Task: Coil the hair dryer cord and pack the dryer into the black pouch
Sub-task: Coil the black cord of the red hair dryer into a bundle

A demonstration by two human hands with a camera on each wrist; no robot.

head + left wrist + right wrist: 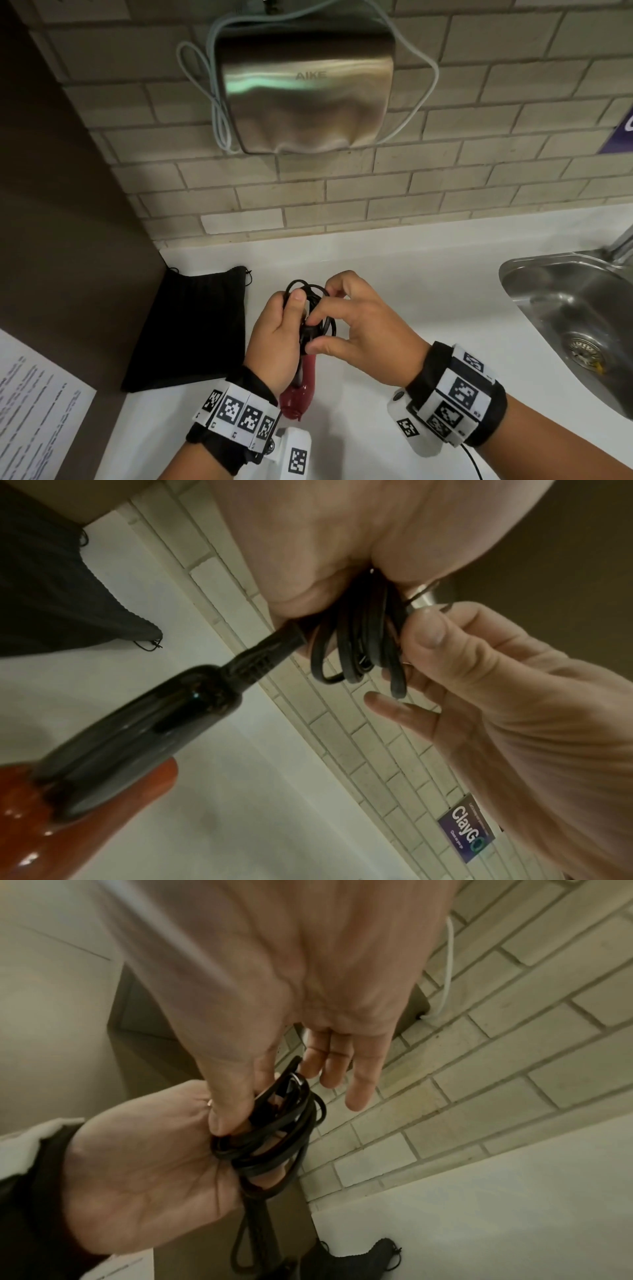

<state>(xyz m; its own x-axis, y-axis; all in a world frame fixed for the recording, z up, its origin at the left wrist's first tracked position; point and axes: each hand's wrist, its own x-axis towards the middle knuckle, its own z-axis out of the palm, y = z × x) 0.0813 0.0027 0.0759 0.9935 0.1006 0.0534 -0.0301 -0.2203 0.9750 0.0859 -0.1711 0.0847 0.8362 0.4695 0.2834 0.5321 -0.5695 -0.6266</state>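
The hair dryer hangs below my left hand [291,318], its red body [298,397] pointing down over the white counter [411,281]. In the left wrist view its dark handle [137,723] leads up into my palm. My left hand grips the coiled black cord [310,308] as a bundle of loops [281,1137]. My right hand [329,329] pinches the same bundle between thumb and forefinger, near the plug's metal prong [421,599]; its other fingers [356,1085] stretch out. The black pouch [191,325] lies flat on the counter to the left, drawstring end [248,274] toward the wall.
A steel sink [548,284] with a tap [623,246] is set into the counter at the right. A metal hand dryer [305,89] with pale cables hangs on the tiled wall. A brown partition [68,205] and a printed sheet [34,394] border the left.
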